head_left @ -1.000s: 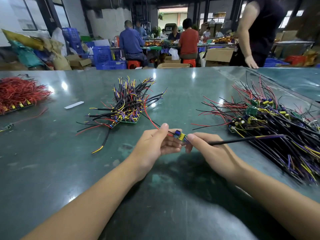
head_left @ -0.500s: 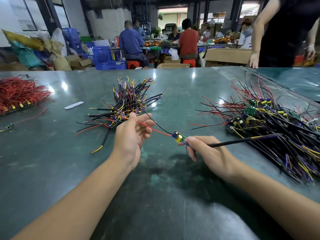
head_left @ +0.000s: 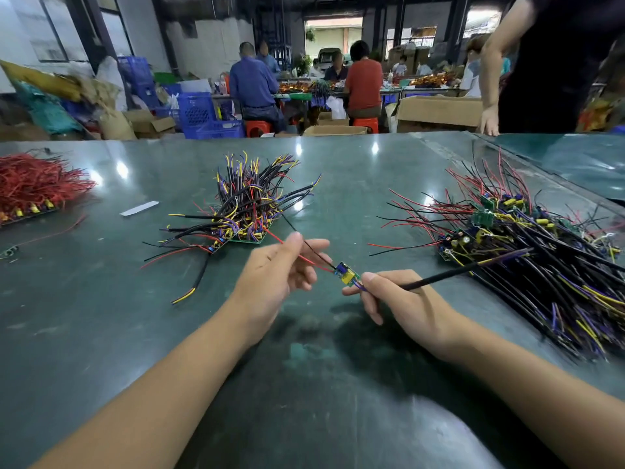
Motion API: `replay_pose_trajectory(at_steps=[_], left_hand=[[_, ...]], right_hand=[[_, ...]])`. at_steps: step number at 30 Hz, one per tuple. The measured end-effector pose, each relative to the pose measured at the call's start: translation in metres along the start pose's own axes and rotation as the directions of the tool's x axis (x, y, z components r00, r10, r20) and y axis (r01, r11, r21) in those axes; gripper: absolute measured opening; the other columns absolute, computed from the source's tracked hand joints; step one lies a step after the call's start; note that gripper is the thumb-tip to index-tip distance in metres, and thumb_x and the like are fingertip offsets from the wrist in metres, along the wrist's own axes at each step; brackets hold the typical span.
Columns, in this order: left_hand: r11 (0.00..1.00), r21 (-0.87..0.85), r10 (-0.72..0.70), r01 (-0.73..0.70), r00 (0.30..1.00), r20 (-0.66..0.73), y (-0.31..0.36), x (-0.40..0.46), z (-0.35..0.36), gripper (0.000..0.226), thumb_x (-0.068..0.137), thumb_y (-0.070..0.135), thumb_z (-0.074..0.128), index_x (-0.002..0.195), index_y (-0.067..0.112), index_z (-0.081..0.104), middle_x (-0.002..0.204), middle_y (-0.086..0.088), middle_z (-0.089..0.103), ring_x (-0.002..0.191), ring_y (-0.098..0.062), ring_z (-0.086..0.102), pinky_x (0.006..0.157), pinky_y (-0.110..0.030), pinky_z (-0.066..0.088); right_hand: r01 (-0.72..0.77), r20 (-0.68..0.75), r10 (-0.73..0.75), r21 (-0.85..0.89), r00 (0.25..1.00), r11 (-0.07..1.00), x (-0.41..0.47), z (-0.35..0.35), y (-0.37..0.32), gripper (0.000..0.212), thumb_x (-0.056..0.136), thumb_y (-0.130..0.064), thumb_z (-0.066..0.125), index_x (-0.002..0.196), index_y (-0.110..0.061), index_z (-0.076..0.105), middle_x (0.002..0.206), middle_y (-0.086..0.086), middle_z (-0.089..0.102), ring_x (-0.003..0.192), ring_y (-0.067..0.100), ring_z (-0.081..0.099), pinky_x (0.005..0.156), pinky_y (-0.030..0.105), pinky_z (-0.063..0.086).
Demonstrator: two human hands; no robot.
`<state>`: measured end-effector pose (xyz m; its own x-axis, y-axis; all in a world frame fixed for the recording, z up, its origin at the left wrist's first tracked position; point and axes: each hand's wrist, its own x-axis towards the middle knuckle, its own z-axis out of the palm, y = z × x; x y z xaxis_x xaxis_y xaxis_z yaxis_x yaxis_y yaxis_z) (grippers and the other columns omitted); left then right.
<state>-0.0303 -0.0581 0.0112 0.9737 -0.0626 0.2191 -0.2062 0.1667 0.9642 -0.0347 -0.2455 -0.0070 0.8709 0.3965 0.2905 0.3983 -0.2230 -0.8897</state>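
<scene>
Red wires (head_left: 37, 184) lie in a heap at the far left of the green table (head_left: 101, 333), out of the way. A white strip (head_left: 139, 208) lies near them. Next comes a middle pile (head_left: 243, 204) of little boards with wires sticking up. I think done ones go here, since it sits just past the left hand.

The left hand (head_left: 280, 275) is above the table. Its thumb and first finger pinch two thin wires (head_left: 314, 263), one red and one black. Its other fingers are loosely bent. These wires run to a small board (head_left: 345, 274), which hangs in the air between both hands and does not touch the table.

The right hand (head_left: 402, 306) pinches a black cord (head_left: 466, 269) right where it meets the board, thumb and first finger tight on it. Holding both ends keeps the board steady and the wires straight, so they can be checked or tidied.

The cord points out to a big pile (head_left: 524, 252) on the right, near enough to grab the next one. A standing person's hand (head_left: 489, 118) hangs by the table's far edge.
</scene>
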Motion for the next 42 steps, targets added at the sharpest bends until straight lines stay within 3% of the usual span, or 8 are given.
replay_pose_trajectory(at_steps=[6, 9, 13, 21, 24, 33, 39, 42], left_hand=[[0.994, -0.108, 0.03, -0.021, 0.996, 0.088, 0.011, 0.001, -0.016, 0.021, 0.087, 0.018, 0.056, 0.104, 0.011, 0.065, 0.086, -0.003, 0.073, 0.057, -0.006, 0.052, 0.055, -0.017, 0.041], [0.987, 0.126, 0.059, -0.096, 0.96, 0.272, 0.006, -0.007, -0.011, 0.033, 0.079, 0.013, 0.061, 0.111, 0.018, 0.064, 0.09, 0.004, 0.072, 0.064, -0.005, 0.055, 0.058, -0.017, 0.045], [0.953, 0.27, 0.089, -0.138, 0.979, 0.186, -0.001, -0.009, 0.004, 0.025, 0.088, 0.034, 0.052, 0.098, 0.02, 0.071, 0.061, 0.006, 0.061, 0.055, -0.007, 0.049, 0.056, -0.016, 0.042], [0.987, -0.159, -0.038, 0.015, 0.989, -0.142, 0.005, 0.003, -0.002, 0.034, 0.1, 0.025, 0.039, 0.09, 0.009, 0.067, 0.079, -0.002, 0.074, 0.042, -0.001, 0.041, 0.042, -0.01, 0.033], [0.956, -0.292, -0.108, 0.039, 0.969, -0.224, 0.013, 0.009, -0.014, 0.034, 0.102, 0.026, 0.035, 0.092, 0.009, 0.062, 0.076, 0.0, 0.073, 0.037, -0.001, 0.035, 0.035, -0.01, 0.026], [0.742, -0.637, -0.346, 0.21, 0.933, -0.095, 0.019, 0.01, -0.025, 0.056, 0.101, 0.032, 0.034, 0.068, 0.01, 0.074, 0.075, 0.0, 0.073, 0.031, -0.003, 0.031, 0.031, -0.012, 0.023], [0.768, -0.585, -0.381, 0.259, 0.92, -0.092, 0.018, 0.014, -0.034, 0.062, 0.102, 0.033, 0.032, 0.063, 0.01, 0.074, 0.071, -0.001, 0.072, 0.028, -0.002, 0.03, 0.029, -0.011, 0.022], [0.776, -0.577, -0.362, 0.255, 0.929, -0.077, 0.016, 0.014, -0.033, 0.055, 0.101, 0.037, 0.032, 0.076, 0.012, 0.074, 0.075, 0.0, 0.072, 0.032, -0.002, 0.033, 0.032, -0.012, 0.024]], right_hand=[[-0.036, 0.005, 0.036, -0.003, 0.999, 0.999, 0.0, -0.002, 0.002, 0.059, 0.103, -0.016, 0.036, 0.045, -0.02, 0.05, 0.051, 0.0, 0.052, 0.098, 0.004, 0.066, 0.072, 0.008, 0.039], [-0.036, -0.007, 0.036, 0.002, 0.999, 0.999, 0.001, -0.003, 0.001, 0.059, 0.103, -0.016, 0.036, 0.046, -0.019, 0.05, 0.052, 0.002, 0.053, 0.097, 0.004, 0.066, 0.076, 0.01, 0.041], [-0.015, 0.035, 0.016, -0.036, 0.999, 0.999, 0.0, -0.002, 0.0, 0.054, 0.101, -0.018, 0.037, 0.05, -0.017, 0.051, 0.049, -0.003, 0.053, 0.096, 0.004, 0.066, 0.076, 0.009, 0.04], [0.007, 0.091, 0.0, -0.07, 0.996, 0.998, 0.0, 0.0, -0.002, 0.05, 0.096, -0.036, 0.033, 0.052, -0.019, 0.05, 0.053, -0.006, 0.053, 0.1, -0.001, 0.062, 0.077, 0.01, 0.039], [0.01, 0.125, 0.007, -0.13, 0.992, 0.991, -0.001, -0.001, -0.003, 0.05, 0.097, -0.037, 0.032, 0.055, -0.016, 0.05, 0.053, -0.01, 0.052, 0.078, -0.01, 0.059, 0.082, 0.018, 0.042], [0.042, 0.186, -0.014, -0.148, 0.983, 0.988, -0.002, 0.0, -0.006, 0.049, 0.098, -0.036, 0.033, 0.059, -0.015, 0.052, 0.059, -0.014, 0.056, 0.107, -0.003, 0.058, 0.083, 0.015, 0.042], [0.047, 0.225, 0.002, -0.214, 0.974, 0.976, -0.004, -0.002, -0.006, 0.05, 0.097, -0.04, 0.033, 0.059, -0.015, 0.052, 0.062, -0.005, 0.055, 0.078, -0.006, 0.057, 0.082, 0.023, 0.044], [0.024, 0.206, 0.011, -0.167, 0.978, 0.986, -0.004, -0.002, -0.006, 0.049, 0.098, -0.037, 0.034, 0.057, -0.017, 0.052, 0.061, -0.008, 0.057, 0.101, -0.001, 0.061, 0.088, 0.02, 0.043]])
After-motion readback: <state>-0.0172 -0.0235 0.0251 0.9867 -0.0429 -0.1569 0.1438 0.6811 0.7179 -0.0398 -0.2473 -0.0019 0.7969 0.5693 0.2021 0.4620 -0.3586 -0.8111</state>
